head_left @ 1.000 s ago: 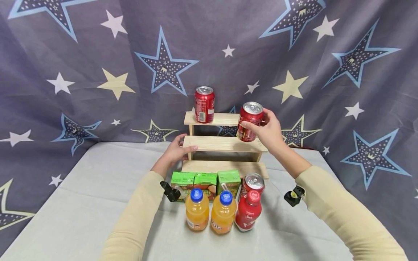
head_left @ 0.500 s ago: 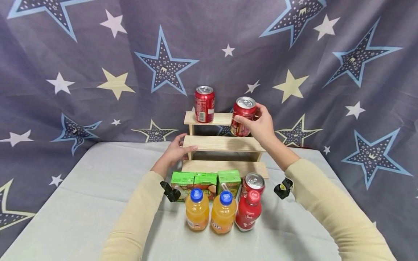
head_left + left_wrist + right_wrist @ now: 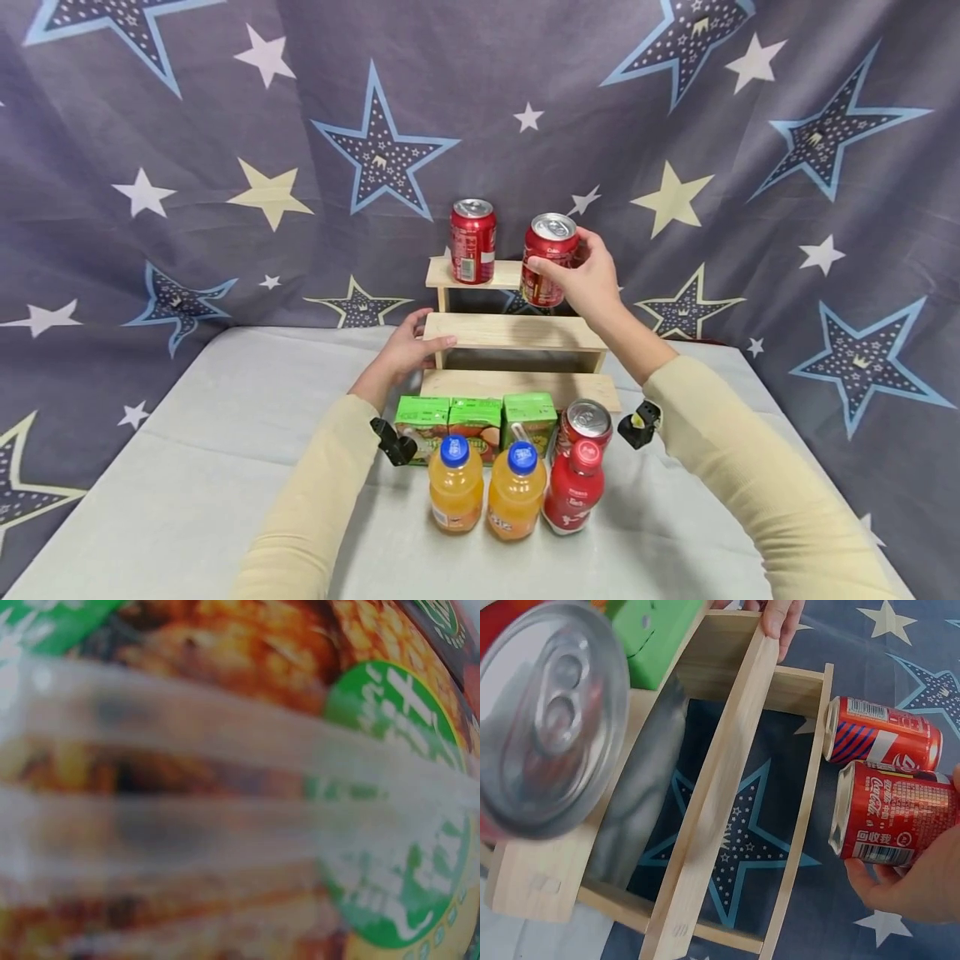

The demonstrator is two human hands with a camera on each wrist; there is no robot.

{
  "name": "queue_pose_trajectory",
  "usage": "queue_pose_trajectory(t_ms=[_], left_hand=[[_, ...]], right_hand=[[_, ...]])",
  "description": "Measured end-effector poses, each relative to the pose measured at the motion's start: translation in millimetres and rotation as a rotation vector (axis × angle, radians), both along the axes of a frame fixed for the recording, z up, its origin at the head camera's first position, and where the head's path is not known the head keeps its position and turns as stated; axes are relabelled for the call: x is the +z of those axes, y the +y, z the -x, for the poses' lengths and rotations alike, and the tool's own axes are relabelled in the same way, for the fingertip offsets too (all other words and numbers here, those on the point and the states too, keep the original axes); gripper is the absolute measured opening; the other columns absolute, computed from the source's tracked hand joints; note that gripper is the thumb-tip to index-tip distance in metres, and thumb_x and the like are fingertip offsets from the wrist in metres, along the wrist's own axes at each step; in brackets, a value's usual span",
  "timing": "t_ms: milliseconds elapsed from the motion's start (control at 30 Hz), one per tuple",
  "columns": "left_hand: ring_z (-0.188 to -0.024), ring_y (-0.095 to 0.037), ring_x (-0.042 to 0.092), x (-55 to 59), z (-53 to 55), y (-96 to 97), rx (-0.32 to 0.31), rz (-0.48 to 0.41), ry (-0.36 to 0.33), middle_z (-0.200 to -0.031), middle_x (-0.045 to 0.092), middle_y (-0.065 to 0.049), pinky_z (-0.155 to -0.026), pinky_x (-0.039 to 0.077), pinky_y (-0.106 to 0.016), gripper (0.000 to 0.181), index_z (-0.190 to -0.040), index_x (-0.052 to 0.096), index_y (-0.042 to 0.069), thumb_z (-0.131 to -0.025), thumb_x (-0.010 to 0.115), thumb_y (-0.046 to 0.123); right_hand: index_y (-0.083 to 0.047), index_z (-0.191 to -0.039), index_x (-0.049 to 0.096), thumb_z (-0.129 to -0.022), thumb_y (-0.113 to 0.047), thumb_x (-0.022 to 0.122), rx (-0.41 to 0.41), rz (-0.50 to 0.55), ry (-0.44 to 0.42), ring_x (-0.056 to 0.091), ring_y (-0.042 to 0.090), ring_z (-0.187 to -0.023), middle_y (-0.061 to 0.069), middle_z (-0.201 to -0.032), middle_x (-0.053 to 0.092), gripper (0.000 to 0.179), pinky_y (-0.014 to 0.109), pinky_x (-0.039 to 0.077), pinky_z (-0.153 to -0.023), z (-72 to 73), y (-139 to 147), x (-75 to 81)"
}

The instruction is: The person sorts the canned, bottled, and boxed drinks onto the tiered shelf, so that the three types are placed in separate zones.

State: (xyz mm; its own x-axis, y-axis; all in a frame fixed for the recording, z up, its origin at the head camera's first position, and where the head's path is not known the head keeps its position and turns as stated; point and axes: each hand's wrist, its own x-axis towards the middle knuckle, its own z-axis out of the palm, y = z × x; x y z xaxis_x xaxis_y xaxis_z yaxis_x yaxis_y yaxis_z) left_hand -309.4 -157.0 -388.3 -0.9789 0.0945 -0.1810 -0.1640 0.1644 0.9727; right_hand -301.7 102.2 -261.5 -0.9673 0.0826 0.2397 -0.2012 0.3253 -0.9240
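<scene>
My right hand (image 3: 594,279) grips a red Coca-Cola can (image 3: 538,271) upright in front of the top board of a three-step wooden display rack (image 3: 517,332). In the right wrist view, the held can (image 3: 892,816) has its base close to the edge of that board. A second red cola can (image 3: 473,243) stands on the left of the top step. My left hand (image 3: 405,348) holds the left end of the middle step, thumb on top and fingers round the side. A juice carton's printed face (image 3: 225,825) fills the left wrist view.
Before the rack stand several green juice cartons (image 3: 528,408) and another cola can (image 3: 587,419). Nearer me are two orange drink bottles (image 3: 456,492) with blue caps and a red bottle (image 3: 573,492). A star-patterned curtain (image 3: 300,125) hangs behind the white-covered table (image 3: 187,483).
My right hand has carried the can left and upward, from the right end of the rack towards the can on the top step. My left hand has stayed on the rack.
</scene>
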Motion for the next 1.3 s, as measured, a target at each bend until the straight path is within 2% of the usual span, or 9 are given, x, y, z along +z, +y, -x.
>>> queue_pose_trajectory(t_ms=[333,567,667,900,1300], left_hand=[[-0.125,-0.04,0.045,1.0,0.4,-0.7,-0.004,-0.01,-0.021,-0.149,0.027,-0.019,-0.097,0.044,-0.055,0.087,-0.15,0.013,0.019,-0.084,0.07,0.02],[-0.125,-0.041,0.045,19.8,-9.8,2.4,-0.026,-0.002,-0.028,-0.15,0.025,-0.021,-0.097,0.044,-0.056,0.084,-0.15,0.012,0.015,-0.086,0.067,0.015],[-0.125,-0.04,0.045,23.9,-14.6,3.9,-0.024,-0.007,-0.034,-0.149,0.026,-0.021,-0.098,0.043,-0.055,0.084,-0.15,0.013,0.016,-0.086,0.067,0.015],[-0.122,-0.038,0.049,-2.5,1.0,-2.1,0.009,-0.006,-0.012,-0.147,0.031,-0.018,-0.095,0.045,-0.055,0.086,-0.15,0.015,0.019,-0.084,0.07,0.018],[-0.121,-0.038,0.05,-2.3,1.2,-1.9,0.01,0.001,-0.002,-0.145,0.033,-0.019,-0.093,0.047,-0.054,0.086,-0.149,0.016,0.019,-0.084,0.071,0.018]], right_hand=[[-0.009,-0.138,0.037,-0.074,-0.032,0.079,-0.01,0.015,-0.003,0.049,0.021,-0.122,0.009,-0.134,0.051,0.08,0.039,0.042,-0.105,8.6,-11,-1.3],[-0.009,-0.138,0.037,-0.074,-0.03,0.08,-0.039,0.041,-0.003,0.049,0.021,-0.12,0.01,-0.132,0.052,0.08,0.036,0.041,-0.105,18.6,-17,-0.6],[-0.009,-0.139,0.037,-0.074,-0.029,0.08,-0.03,0.055,-0.012,0.049,0.02,-0.121,0.01,-0.133,0.051,0.08,0.037,0.041,-0.105,19.5,-20,-1.2],[-0.009,-0.139,0.036,-0.074,-0.029,0.08,-0.022,0.061,-0.012,0.048,0.02,-0.123,0.009,-0.134,0.051,0.081,0.036,0.04,-0.106,24.2,-32,-6.8],[-0.01,-0.14,0.034,-0.075,-0.029,0.079,-0.04,0.096,-0.027,0.046,0.019,-0.125,0.009,-0.136,0.048,0.081,0.035,0.04,-0.106,32.4,-37,-11.2]])
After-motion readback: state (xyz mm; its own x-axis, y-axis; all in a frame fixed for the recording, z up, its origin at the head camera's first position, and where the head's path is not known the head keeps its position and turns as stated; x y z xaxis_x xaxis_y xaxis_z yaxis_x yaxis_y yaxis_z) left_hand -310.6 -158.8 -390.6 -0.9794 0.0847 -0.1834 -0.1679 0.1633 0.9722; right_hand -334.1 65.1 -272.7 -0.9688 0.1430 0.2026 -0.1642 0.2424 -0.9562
